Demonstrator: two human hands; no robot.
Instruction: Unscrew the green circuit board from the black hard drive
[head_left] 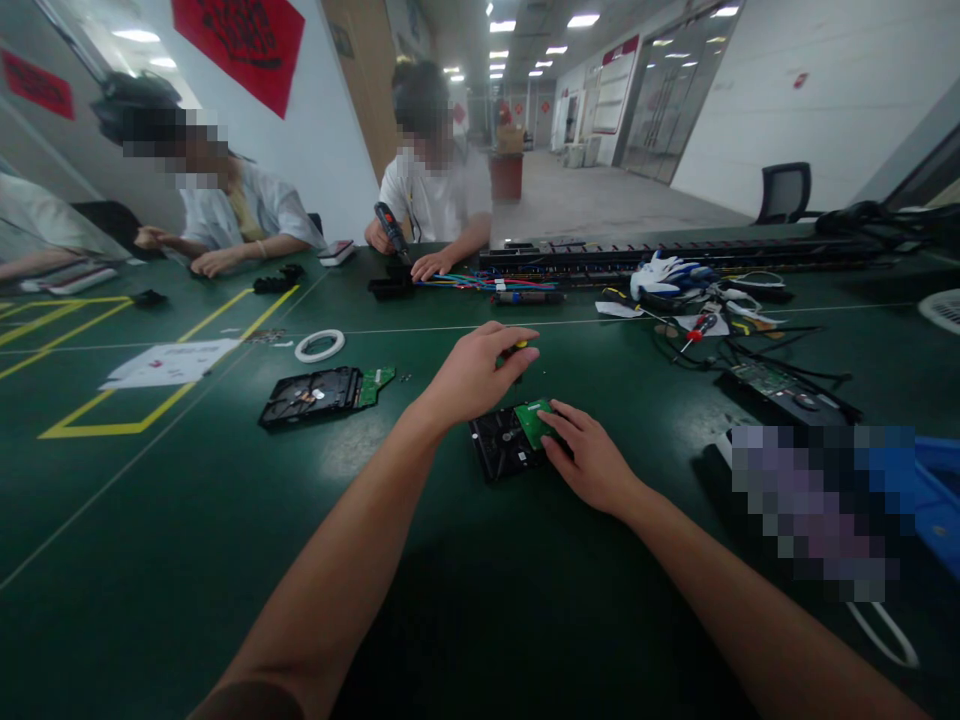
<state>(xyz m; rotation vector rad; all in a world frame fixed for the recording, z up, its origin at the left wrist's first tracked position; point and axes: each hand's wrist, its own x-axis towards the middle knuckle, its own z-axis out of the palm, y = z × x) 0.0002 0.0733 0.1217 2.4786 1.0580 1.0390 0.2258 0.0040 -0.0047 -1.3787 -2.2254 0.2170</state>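
A black hard drive [499, 447] with a green circuit board [533, 424] on its right part lies on the table before me. My right hand [592, 462] rests at the drive's right side, fingers spread and fingertips touching the board. Above the drive's far edge, my left hand [480, 372] pinches a small yellow-ended thing [519, 346], mostly hidden by the fingers. To the left sits another hard drive [311, 397], its green board [375, 385] sticking out on the right, with tiny screws [406, 378] nearby.
A white tape roll [320, 346] and paper sheet [169, 363] lie left. On the right are gloves [667, 277], a red screwdriver [697, 330], cables, another drive [787, 390] and a blue bin [934, 490]. Across the table, a person holds a power screwdriver [391, 228]; others sit left.
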